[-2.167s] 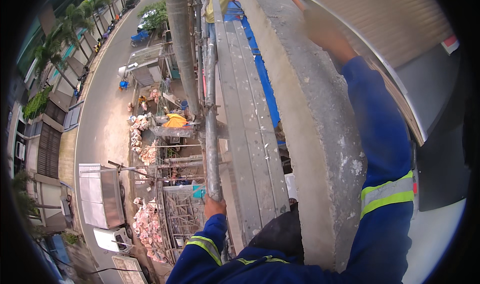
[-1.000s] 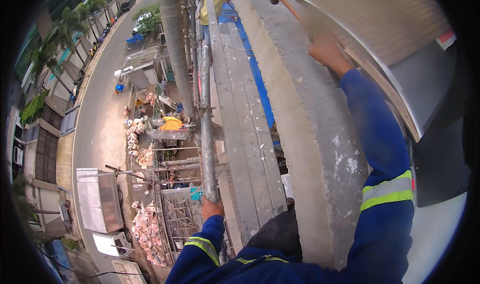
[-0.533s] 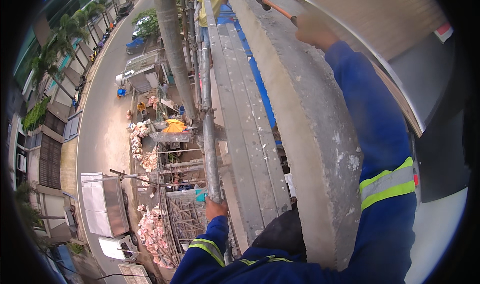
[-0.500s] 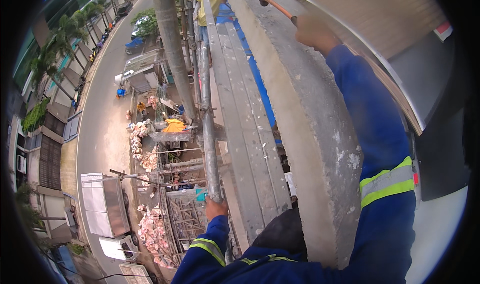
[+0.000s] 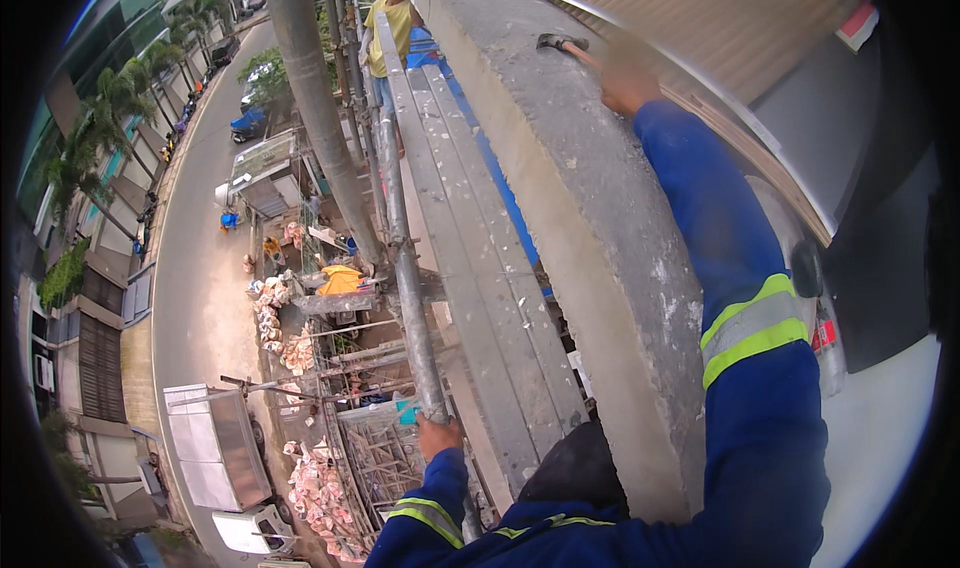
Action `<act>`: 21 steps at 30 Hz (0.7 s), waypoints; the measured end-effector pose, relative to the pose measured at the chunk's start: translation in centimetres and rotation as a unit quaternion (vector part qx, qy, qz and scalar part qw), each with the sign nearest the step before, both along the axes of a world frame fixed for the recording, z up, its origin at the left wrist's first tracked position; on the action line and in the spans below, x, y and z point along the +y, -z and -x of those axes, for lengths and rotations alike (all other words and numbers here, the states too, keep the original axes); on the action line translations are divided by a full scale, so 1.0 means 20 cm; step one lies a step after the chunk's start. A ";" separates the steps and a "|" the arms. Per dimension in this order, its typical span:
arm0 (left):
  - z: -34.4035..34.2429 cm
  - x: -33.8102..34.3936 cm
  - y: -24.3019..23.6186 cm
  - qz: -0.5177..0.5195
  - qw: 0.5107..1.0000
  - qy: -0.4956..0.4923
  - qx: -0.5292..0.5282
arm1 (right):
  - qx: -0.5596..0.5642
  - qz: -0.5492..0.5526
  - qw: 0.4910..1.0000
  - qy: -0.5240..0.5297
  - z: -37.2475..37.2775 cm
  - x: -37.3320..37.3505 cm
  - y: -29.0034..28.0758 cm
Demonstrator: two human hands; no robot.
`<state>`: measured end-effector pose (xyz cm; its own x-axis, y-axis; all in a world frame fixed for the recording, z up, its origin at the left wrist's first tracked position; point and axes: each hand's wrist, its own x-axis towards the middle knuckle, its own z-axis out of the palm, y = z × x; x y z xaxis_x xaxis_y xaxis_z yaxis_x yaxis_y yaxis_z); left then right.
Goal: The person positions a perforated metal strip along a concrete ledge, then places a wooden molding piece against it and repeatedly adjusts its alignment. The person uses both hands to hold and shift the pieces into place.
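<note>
My left hand (image 5: 437, 434) grips a grey steel scaffold pipe (image 5: 398, 228) that runs away from me along the outer edge of the platform. My right hand (image 5: 626, 86), blurred by motion, is stretched out over a thick concrete wall top (image 5: 590, 208) and holds a hammer (image 5: 562, 44) whose dark head rests on the concrete. Both arms wear blue sleeves with yellow reflective bands. Between pipe and wall lie grey scaffold planks (image 5: 470, 238).
Another person in a yellow shirt (image 5: 385, 30) stands far along the scaffold. Far below lie a street (image 5: 195, 268), a truck (image 5: 215, 448), stacked sacks and debris (image 5: 300, 338). A tall pole (image 5: 315, 98) rises beside the pipe. A metal shutter (image 5: 720, 28) sits right of the wall.
My right hand has moved farther along the wall top, and the hammer head has dropped onto the concrete. My left hand stays on the pipe. The view has tilted slightly.
</note>
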<state>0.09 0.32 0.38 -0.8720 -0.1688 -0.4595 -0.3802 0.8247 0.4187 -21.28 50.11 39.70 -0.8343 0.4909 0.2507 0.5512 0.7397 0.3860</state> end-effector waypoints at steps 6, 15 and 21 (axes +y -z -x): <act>0.00 -0.02 0.01 -0.025 1.000 0.007 -0.005 | -0.052 0.035 0.993 -0.104 0.28 -0.08 -0.06; 0.00 -0.02 0.03 -0.014 1.000 0.003 -0.005 | -0.009 0.187 0.947 -0.260 0.56 -0.44 0.04; -0.01 -0.02 0.03 -0.010 1.000 0.002 -0.006 | 0.069 0.106 0.987 -0.096 0.80 -0.36 -0.09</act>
<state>0.29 0.00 -0.29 -0.8672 -0.1567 -0.4726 -0.3825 0.8173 0.4309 -37.19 42.89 41.54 -0.8823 0.3799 0.2779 0.4290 0.8919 0.1429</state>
